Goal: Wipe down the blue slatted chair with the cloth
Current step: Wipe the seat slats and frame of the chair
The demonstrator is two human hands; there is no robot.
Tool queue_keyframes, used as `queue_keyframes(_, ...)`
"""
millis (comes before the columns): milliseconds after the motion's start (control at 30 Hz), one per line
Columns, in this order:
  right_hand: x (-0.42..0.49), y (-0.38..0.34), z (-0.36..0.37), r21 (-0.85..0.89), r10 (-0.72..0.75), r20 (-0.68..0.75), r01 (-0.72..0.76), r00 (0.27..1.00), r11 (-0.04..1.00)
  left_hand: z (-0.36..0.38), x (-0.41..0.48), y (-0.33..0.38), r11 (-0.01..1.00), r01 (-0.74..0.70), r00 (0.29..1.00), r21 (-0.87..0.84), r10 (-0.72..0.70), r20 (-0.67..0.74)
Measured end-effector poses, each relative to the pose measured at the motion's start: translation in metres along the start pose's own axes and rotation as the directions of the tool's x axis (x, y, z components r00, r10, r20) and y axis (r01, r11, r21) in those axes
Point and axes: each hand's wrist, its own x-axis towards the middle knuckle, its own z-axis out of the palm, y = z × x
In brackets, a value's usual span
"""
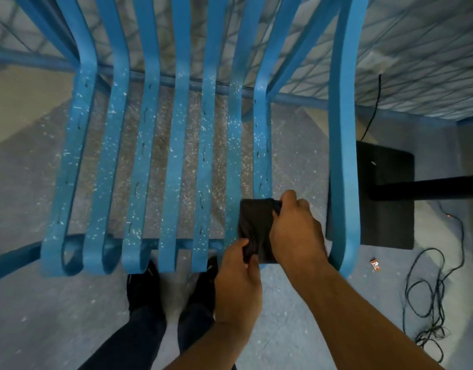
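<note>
The person is standing at the near edge of the blue slatted chair (174, 161), looking down on its seat. A dark cloth (255, 225) is lying draped over the rightmost seat slat, close to the near curled end, just inside the right armrest. The right hand (296, 231) is gripping the cloth's right side, its fingers curling over the fabric. The left hand (238, 284) is pinching the cloth's near left corner, so both hands are sitting close together on it. Pale specks are dotting the seat slats. Dark shoes (143, 289) are showing under the near edge. On the floor to the right, a black base plate (384, 209) is lying beside tangled cables (427, 335).
</note>
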Motion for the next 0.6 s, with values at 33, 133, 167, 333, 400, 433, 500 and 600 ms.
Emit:
queue_keyframes(33, 0.003, -0.001, 0.001, 0.012, 0.003, 0.012, -0.003, 1.0, 1.0, 0.006, 0.0, -0.003, 0.999, 0.032, 0.999, 0.02, -0.032, 0.007)
queue_keyframes(133, 0.011, -0.001, 0.004, 0.036, 0.036, 0.033, -0.038, 0.999, 0.999, 0.013, 0.0, -0.009, 0.987, 0.004, 1.0, 0.161, -0.009, 0.03)
queue_keyframes(167, 0.014, 0.0, 0.005, 0.041, 0.048, 0.036, -0.049, 0.998, 0.998, 0.014, 0.001, -0.01, 0.975, -0.017, 0.999, 0.22, 0.007, 0.048)
queue_keyframes(333, 0.019, 0.008, 0.01, 0.058, 0.113, 0.059, -0.116, 0.992, 0.992, 0.009, 0.01, -0.01, 0.835, -0.069, 0.985, 0.546, -0.03, 0.17)
queue_keyframes(400, 0.02, 0.01, 0.014, 0.096, 0.141, 0.045, -0.145, 0.989, 0.985, 0.007, 0.011, -0.005, 0.837, -0.12, 0.989, 0.534, 0.054, 0.137)
queue_keyframes(433, 0.023, 0.011, 0.017, 0.11, 0.154, 0.035, -0.157, 0.987, 0.982, 0.007, 0.009, -0.001, 0.858, -0.186, 0.982, 0.478, 0.151, 0.111)
queue_keyframes(500, 0.029, 0.013, 0.025, 0.141, 0.197, 0.021, -0.198, 0.98, 0.97, 0.015, 0.006, 0.003, 0.855, -0.332, 0.943, 0.399, 0.309, 0.123)
queue_keyframes(600, 0.035, 0.015, 0.034, 0.218, 0.27, 0.011, -0.266, 0.963, 0.939, 0.028, 0.01, -0.002, 0.842, -0.373, 0.928, 0.389, 0.328, 0.178)
